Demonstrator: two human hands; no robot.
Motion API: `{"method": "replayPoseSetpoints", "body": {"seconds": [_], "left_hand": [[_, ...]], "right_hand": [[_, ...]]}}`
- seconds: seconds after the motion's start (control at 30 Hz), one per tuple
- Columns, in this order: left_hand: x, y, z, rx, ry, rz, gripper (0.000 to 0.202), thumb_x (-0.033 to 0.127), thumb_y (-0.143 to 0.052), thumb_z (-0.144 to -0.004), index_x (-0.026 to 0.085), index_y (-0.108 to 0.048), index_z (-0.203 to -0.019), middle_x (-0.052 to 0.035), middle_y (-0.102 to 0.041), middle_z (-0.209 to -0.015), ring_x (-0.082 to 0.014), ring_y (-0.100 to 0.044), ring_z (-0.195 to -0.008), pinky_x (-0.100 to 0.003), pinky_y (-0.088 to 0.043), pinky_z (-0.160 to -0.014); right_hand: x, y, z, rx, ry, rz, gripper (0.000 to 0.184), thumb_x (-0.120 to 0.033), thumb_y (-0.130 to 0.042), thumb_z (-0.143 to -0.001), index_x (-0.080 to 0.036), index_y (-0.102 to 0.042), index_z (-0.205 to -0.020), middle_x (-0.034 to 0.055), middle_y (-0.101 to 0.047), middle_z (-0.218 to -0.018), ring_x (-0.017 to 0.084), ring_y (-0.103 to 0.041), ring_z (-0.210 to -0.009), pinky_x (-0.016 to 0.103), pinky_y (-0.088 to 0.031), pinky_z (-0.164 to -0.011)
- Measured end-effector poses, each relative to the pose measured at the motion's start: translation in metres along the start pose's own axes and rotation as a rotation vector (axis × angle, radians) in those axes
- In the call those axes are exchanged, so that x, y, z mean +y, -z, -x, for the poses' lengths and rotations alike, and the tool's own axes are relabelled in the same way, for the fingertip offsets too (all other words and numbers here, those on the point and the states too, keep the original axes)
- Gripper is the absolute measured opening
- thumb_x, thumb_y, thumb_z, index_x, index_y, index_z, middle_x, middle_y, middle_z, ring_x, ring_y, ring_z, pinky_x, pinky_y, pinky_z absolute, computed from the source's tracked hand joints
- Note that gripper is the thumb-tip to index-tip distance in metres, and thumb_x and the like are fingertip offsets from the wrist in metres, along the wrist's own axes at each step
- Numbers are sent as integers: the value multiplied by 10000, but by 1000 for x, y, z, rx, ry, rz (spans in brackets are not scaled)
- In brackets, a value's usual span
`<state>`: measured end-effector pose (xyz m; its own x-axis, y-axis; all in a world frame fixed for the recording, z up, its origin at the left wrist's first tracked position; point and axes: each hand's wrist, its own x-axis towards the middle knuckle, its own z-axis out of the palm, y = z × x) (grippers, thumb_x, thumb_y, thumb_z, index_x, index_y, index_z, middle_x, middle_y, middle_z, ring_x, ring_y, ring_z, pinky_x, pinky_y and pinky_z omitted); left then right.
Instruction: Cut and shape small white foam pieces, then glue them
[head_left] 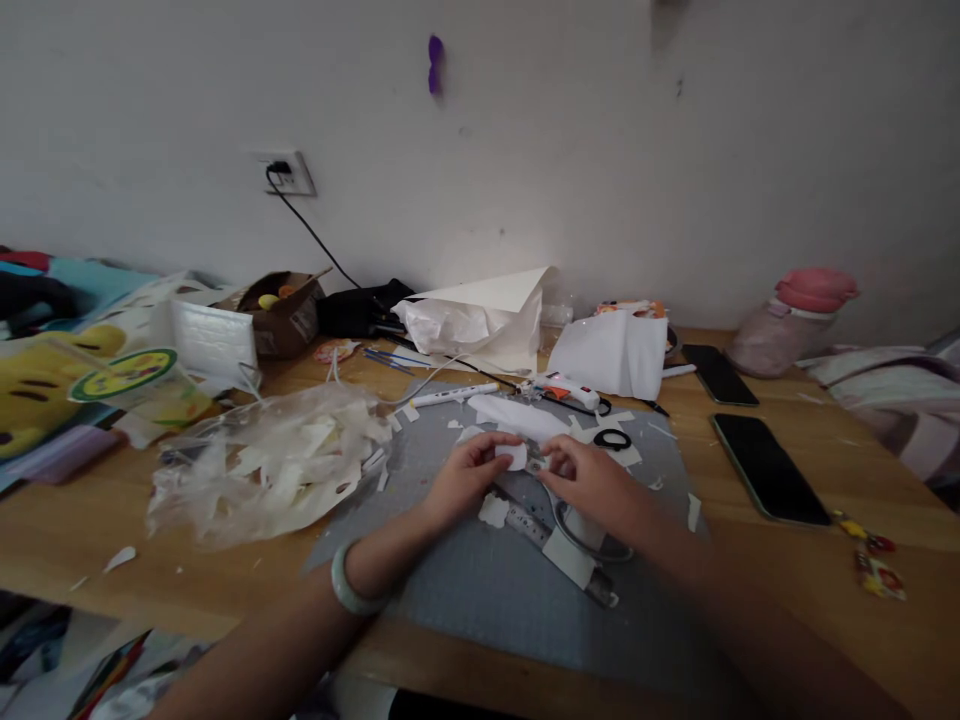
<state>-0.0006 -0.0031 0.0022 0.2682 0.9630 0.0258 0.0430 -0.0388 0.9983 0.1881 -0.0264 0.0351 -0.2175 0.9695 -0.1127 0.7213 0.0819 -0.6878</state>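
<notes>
White paper piece (511, 457) is resting just above the grey mat (465, 600), in front of the person, between the two hands. The left hand (469, 478) is gripping it by one edge, with thumb and finger closing upon it. The right hand (589, 485) is bending its fingers just beside it, but from where I am standing I cannot tell whether these fingers are gripping something

For handling such a small piece well, I think a light pinch near the border is serving better than a strong one, because thin paper is creasing easily. The right fingertips should be supporting the opposite side, so that the piece is not bending. In my opinion, both wrists should be resting low, for calmer fingers

A ruler (529, 523) and a grey loop (600, 556), looking to me like a scissor handle, are lying close under the hands, so sleeves of paper could be catching there. Loose scraps from the plastic bag (300, 465) are better waiting aside on the tabletop (247, 585)
</notes>
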Motion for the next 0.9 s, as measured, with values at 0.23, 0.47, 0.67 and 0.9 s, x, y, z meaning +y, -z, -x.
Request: {"method": "replayPoseSetpoints", "body": {"seconds": [0.23, 0.47, 0.67, 0.9], "left_hand": [[-4, 2, -3, 7, 32, -40, 271, 259, -640, -678, 165, -675, -930, 13, -534, -669, -121, -430, -591, -242, -324, -544], [-8, 2, -6, 97, -7, -2, 275, 240, -639, -672, 177, -640, -940, 7, -577, -723, -131, -488, -637, -250, -380, -595], [-5, 9, -10, 288, -189, 54, 99, 265, -645, -686, 189, -618, -743, -11, -612, -779, -158, -561, -769, -273, -444, -728], [-4, 16, -10, 396, -160, 71, 231, 337, -634, -723, 188, -645, -899, -33, -648, -940, -158, -612, -773, -309, -486, -766]], "right_hand": [[24, 5, 26, -38, -135, 489, 363, -332, -583, -768, -128, -607, -1068, 157, -605, -1071, 313, -551, -1038, 398, -409, -850], [25, 2, 24, 34, -176, 379, 348, -369, -577, -724, -146, -627, -986, 134, -621, -1051, 298, -565, -1015, 382, -410, -834], [29, 19, 31, 25, -236, 105, 299, -384, -575, -711, -178, -599, -926, 79, -654, -966, 225, -603, -878, 314, -424, -740], [44, 15, 28, 70, -260, -152, 261, -425, -633, -657, -204, -569, -779, 15, -612, -730, 169, -569, -668, 273, -413, -601]]}}
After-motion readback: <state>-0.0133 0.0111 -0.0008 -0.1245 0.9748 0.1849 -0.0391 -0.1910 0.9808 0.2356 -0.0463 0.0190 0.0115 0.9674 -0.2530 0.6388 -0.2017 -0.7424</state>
